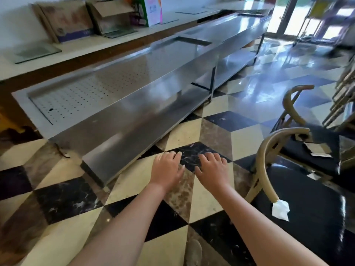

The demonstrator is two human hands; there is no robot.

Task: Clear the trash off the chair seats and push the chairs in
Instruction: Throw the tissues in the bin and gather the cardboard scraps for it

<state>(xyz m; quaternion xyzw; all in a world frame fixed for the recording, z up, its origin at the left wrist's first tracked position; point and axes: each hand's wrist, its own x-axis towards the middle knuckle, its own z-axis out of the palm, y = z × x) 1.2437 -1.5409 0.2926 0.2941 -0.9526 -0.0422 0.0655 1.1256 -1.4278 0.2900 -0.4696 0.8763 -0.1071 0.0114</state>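
Two chairs with tan curved backs and black seats stand at the right. On the near chair (311,198) a crumpled white tissue (280,210) lies at the seat's left edge, and a smaller white scrap (313,176) lies further back. The far chair (315,144) carries flat paper pieces (318,149) on its seat. My left hand (166,168) and my right hand (212,170) are stretched out side by side over the floor, left of the near chair. Both are palm down, fingers apart, holding nothing and touching neither chair.
A long stainless steel counter (123,104) with a perforated tray runs along the left. Behind it a ledge holds cardboard boxes (65,22). The floor (184,135) is checkered tile, glossy. More chair legs (343,98) crowd the right edge, and a bright doorway lies at the far right.
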